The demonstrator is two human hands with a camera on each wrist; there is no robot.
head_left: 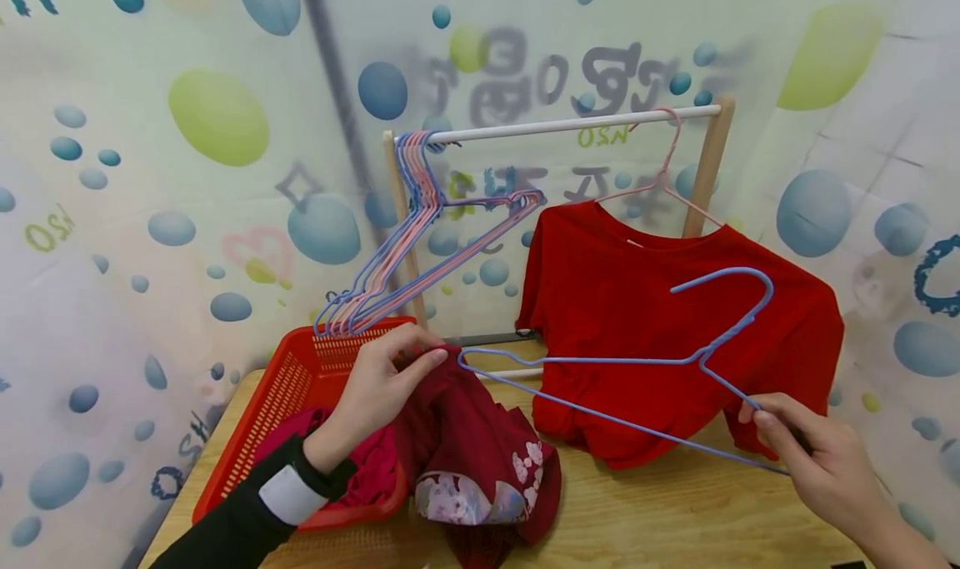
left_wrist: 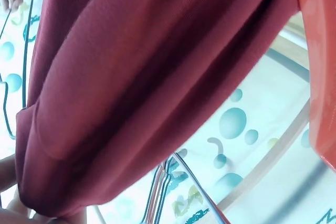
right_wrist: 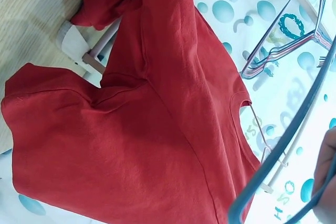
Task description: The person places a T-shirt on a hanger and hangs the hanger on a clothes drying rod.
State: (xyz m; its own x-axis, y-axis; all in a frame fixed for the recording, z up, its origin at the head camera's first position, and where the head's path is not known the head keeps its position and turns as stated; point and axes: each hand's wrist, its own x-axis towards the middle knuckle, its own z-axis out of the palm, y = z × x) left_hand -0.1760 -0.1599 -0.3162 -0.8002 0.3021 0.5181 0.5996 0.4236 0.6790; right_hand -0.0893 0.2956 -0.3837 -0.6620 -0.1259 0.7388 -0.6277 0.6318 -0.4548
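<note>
A blue wire hanger point(head_left: 615, 360) is up in the air over the near part of the table, tilted, its hook uppermost with the tip pointing left. The right hand point(head_left: 821, 448) pinches its right shoulder between thumb and fingers. The hanger's left end comes up to the edge of a dark red garment point(head_left: 480, 427), right by the left fingertips (whether the wire touches the cloth, I cannot tell). The left hand point(head_left: 378, 390) pinches that garment by its upper edge, and the rest drapes down in front of the basket's right side, showing a printed picture and pale flowers.

Beside it, on the wooden table point(head_left: 637, 511), stands an orange-red plastic basket point(head_left: 292, 390) with perforated walls, holding crumpled crimson cloth point(head_left: 375, 469). Behind the blue hanger, a bright red short-sleeved T-shirt point(head_left: 630, 302) hangs on a pink hanger point(head_left: 662, 177) at the right end of a rack's white rail point(head_left: 540, 126). A cluster of blue and pink hangers point(head_left: 420, 211) is bunched at the rail's left end, near a wooden post.

The left arm wears a black sleeve point(head_left: 232, 511) with a white band point(head_left: 292, 494) near the wrist. Farther back hangs a pale backdrop point(head_left: 187, 186) (blue and lime spots, some lettering).
</note>
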